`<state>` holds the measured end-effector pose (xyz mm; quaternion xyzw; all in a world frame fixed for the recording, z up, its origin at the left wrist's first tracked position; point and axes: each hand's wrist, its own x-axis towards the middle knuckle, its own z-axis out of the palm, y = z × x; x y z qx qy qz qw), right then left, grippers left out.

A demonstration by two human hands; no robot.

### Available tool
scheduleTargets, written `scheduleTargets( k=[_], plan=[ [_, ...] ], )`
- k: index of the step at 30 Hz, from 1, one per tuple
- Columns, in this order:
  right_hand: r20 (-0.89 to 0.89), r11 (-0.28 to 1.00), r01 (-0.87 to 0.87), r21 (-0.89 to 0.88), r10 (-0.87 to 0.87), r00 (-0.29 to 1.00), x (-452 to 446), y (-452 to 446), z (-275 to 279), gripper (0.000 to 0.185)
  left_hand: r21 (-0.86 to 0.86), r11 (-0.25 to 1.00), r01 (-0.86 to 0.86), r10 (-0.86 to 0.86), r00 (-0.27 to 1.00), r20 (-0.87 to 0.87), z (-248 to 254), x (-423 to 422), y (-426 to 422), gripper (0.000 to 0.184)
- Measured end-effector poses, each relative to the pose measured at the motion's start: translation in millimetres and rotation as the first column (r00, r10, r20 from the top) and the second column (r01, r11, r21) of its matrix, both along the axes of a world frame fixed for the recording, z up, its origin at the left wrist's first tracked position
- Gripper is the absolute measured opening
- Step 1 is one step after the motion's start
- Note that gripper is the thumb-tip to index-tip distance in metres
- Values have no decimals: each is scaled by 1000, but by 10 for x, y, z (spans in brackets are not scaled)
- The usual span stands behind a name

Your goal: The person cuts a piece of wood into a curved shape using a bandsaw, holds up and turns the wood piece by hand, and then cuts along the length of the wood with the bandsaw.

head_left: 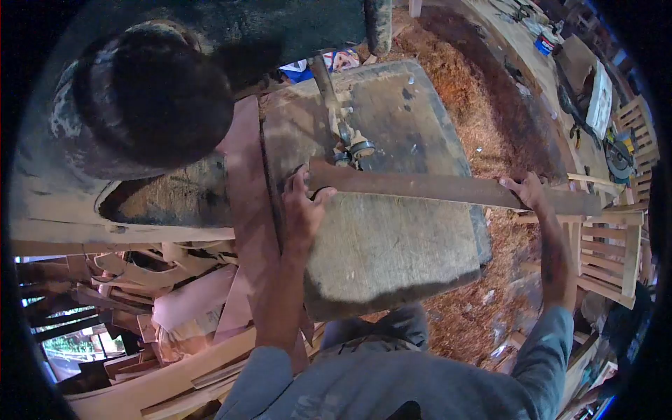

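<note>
A long brown wooden board [420, 187] lies across the worn machine table [392, 245], its right end reaching past the table's edge. My left hand [305, 203] is closed on the board's left end, thumb on the near side. Farther right, my right hand [526, 190] grips the board beyond the table edge, with the thumb over it. Just behind the board's left part stands a metal guide with round wheels [353, 148], close to my left hand. The blade itself cannot be made out.
A big dark round machine part [154, 98] fills the upper left. Wood offcuts [189, 301] pile up at the lower left. Sawdust [476, 105] covers the floor beyond the table. Slatted wooden frames [605, 255] and a circular saw [619, 158] are at the right.
</note>
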<state>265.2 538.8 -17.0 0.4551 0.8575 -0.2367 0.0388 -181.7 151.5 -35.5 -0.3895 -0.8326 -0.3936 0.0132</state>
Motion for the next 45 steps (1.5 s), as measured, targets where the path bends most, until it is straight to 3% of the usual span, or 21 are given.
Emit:
scheduleTargets(
  k=[7, 10, 19, 21, 24, 31, 33, 43, 45],
  plan=[
    [-31, 998, 35, -43, -36, 999, -17, -98, 96, 69, -21, 1000, -15, 14, 1000, -11, 25, 14, 7, 81],
    [-129, 999, 23, -33, -27, 991, 2, -152, 77, 70, 10, 1000, -9, 8, 999, 42, -36, 10, 7, 81],
    [-114, 998, -35, 54, 41, 993, -9, -173, 89, 70, 18, 1000, 11, -10, 996, -90, -59, -7, -8, 82],
    [-92, 1000, 2, 12, -1, 996, -23, -183, 134, 70, 12, 1000, -22, 22, 1000, -15, -57, 2, 3, 83],
    [-155, 1000, 23, -15, -25, 988, -22, -167, 67, 73, 0, 1000, -12, 12, 1000, -3, -37, 1, 5, 81],
    [-105, 1000, 28, -5, -28, 994, -30, -167, 84, 79, 22, 1000, -1, 1, 1000, 25, -8, 5, 9, 75],
    [-105, 1000, 15, 27, -12, 994, -33, -167, 82, 82, -21, 1000, -18, 20, 992, 127, 55, 24, 9, 75],
    [-194, 999, 24, 31, -18, 981, -43, -266, 127, 82, 41, 999, -9, 4, 994, 109, 90, 41, -8, 74],
    [-144, 1000, 21, 20, -18, 989, -26, -317, 181, 76, -50, 999, 18, -14, 996, 87, 139, 41, -25, 75]
  ],
)
